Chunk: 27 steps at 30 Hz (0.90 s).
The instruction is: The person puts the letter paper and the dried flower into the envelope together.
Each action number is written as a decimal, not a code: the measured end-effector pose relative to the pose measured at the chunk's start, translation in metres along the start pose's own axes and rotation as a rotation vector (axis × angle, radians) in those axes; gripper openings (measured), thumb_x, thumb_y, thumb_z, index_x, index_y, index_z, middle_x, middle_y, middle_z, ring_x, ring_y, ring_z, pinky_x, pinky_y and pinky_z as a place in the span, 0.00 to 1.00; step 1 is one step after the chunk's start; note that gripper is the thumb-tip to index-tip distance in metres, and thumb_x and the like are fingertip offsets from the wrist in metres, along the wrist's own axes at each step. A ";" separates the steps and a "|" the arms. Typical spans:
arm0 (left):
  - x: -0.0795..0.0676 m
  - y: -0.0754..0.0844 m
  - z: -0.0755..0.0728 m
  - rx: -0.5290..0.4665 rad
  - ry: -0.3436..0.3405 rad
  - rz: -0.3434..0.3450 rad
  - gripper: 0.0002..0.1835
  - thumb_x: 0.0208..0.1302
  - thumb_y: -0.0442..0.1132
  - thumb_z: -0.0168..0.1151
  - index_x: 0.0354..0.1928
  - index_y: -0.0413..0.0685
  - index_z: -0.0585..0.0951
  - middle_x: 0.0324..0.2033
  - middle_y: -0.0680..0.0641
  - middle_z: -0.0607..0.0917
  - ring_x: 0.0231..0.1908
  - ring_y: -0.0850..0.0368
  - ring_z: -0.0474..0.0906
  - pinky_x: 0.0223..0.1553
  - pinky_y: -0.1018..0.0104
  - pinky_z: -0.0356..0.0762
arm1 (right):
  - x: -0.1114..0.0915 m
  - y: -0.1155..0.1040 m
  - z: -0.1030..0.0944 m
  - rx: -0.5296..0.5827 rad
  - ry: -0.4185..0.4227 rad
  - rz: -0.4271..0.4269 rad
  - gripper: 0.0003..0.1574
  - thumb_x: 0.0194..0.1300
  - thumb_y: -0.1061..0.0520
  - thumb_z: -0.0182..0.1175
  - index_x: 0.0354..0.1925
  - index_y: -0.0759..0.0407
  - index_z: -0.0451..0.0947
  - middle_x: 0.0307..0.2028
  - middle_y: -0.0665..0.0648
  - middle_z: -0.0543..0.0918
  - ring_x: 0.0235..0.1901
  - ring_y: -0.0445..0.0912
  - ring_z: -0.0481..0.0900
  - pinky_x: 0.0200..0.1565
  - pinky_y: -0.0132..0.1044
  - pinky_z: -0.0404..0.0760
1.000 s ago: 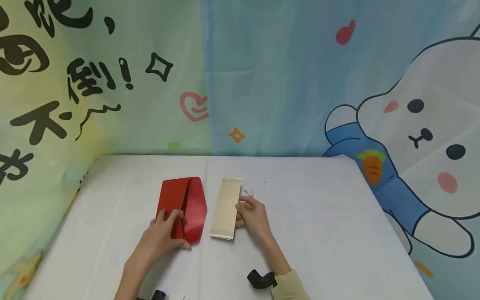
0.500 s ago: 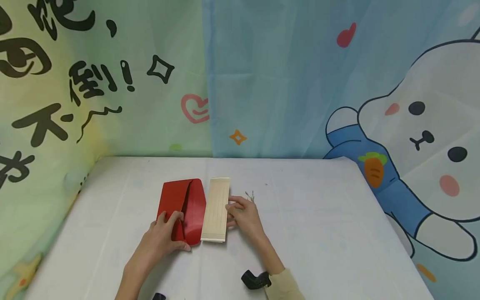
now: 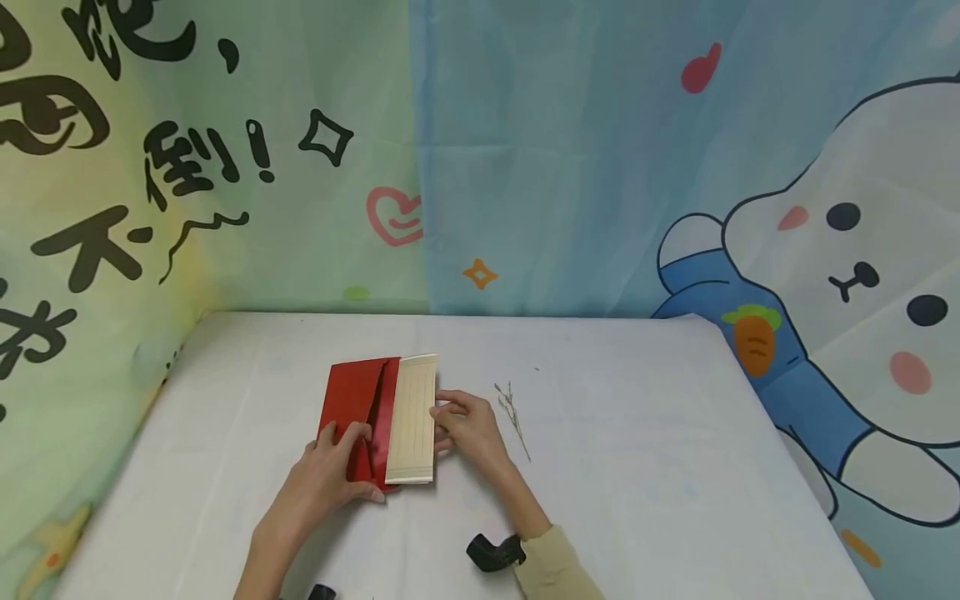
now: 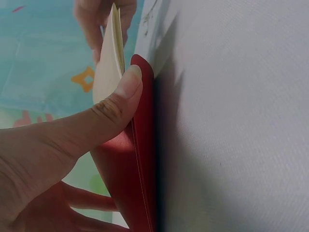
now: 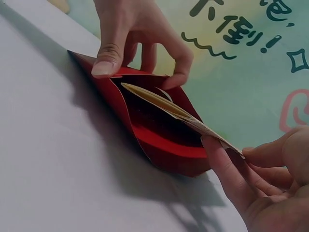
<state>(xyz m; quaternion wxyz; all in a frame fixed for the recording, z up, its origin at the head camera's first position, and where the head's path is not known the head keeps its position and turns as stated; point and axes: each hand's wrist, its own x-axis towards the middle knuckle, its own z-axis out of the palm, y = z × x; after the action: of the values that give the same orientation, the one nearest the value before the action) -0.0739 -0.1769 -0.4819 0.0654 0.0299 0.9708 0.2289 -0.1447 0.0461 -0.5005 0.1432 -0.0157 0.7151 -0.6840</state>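
Observation:
A red envelope (image 3: 351,392) lies on the white-covered table with its flap to the right. My left hand (image 3: 318,471) grips it, thumb at the near edge and fingers over the far side of its body, and its mouth gapes in the right wrist view. My right hand (image 3: 472,433) pinches a folded sheet of cream lined paper (image 3: 411,421) by its right edge. The paper covers most of the flap (image 3: 386,400). Seen from the right wrist, the leading fold of the paper (image 5: 145,96) is at the gaping mouth; how deep it reaches cannot be told.
A thin dried sprig (image 3: 513,417) lies on the table (image 3: 637,467) to the right of my right hand. Behind the table hangs a printed cloth backdrop (image 3: 570,192). Black wrist devices (image 3: 495,552) show near my sleeves.
My right hand has carried the folded paper leftward, from beside the envelope to over its flap, uncovering more of the sprig. The left hand and envelope have stayed nearly still.

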 end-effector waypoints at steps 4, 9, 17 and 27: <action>0.001 0.001 0.000 -0.003 0.008 0.013 0.42 0.32 0.59 0.81 0.52 0.62 0.71 0.59 0.32 0.70 0.50 0.31 0.74 0.41 0.40 0.79 | 0.000 -0.005 0.005 -0.003 -0.022 0.011 0.23 0.67 0.62 0.59 0.59 0.68 0.73 0.41 0.70 0.83 0.28 0.57 0.84 0.34 0.58 0.83; 0.000 0.001 0.000 0.002 0.007 0.020 0.43 0.31 0.59 0.81 0.52 0.61 0.71 0.58 0.31 0.71 0.49 0.32 0.74 0.40 0.41 0.79 | -0.008 -0.020 0.010 -0.001 -0.032 0.026 0.23 0.66 0.65 0.57 0.58 0.72 0.72 0.41 0.72 0.83 0.27 0.53 0.84 0.37 0.60 0.82; 0.000 0.000 0.000 -0.002 0.009 0.014 0.42 0.31 0.57 0.82 0.51 0.63 0.70 0.56 0.34 0.71 0.47 0.35 0.75 0.37 0.44 0.79 | -0.010 -0.024 0.017 0.034 -0.053 0.036 0.23 0.66 0.65 0.57 0.58 0.73 0.72 0.41 0.72 0.83 0.26 0.50 0.85 0.38 0.60 0.81; 0.000 0.001 0.000 -0.009 0.002 0.003 0.42 0.32 0.58 0.82 0.52 0.64 0.71 0.58 0.34 0.70 0.49 0.34 0.74 0.39 0.43 0.79 | 0.009 0.005 0.026 0.051 -0.069 0.044 0.24 0.66 0.65 0.57 0.60 0.68 0.72 0.42 0.68 0.84 0.27 0.48 0.85 0.35 0.55 0.84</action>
<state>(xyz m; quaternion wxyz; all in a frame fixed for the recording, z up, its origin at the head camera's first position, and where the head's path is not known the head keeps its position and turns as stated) -0.0739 -0.1760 -0.4817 0.0641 0.0307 0.9698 0.2334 -0.1463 0.0194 -0.5072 0.1832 -0.0200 0.6922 -0.6977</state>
